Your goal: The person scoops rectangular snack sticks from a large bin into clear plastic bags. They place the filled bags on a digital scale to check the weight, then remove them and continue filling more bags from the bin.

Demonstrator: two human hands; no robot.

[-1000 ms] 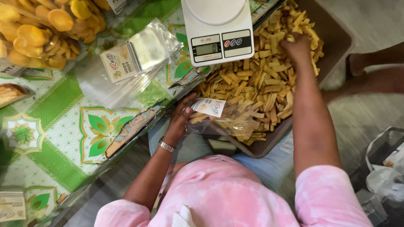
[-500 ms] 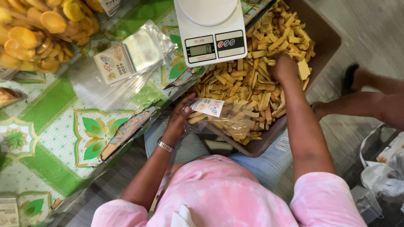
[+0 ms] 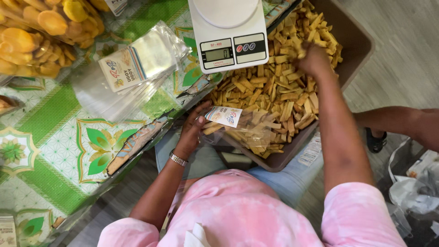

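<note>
Nearest, the left hand [image 3: 191,132] is keeping a closed grip on a clear labelled bag [image 3: 238,128] at the tray's [image 3: 352,50] near edge, while farther off the right hand [image 3: 315,59] is curling, grip closed, into the yellow snack sticks [image 3: 270,91], just beside the white scale [image 3: 228,32] on the worktop [image 3: 55,151].

You are looking at a bright, evenly lit scene in soft daylight with weak shadows. Glare sits on the clear bags [image 3: 137,68] at far left and on the white scale [image 3: 227,32]. Your right hand [image 3: 313,59] is smeared by motion blur; your left hand [image 3: 192,130] is sharper. The pink shirt [image 3: 247,210] near you is soft, and the edges bow slightly.
</note>
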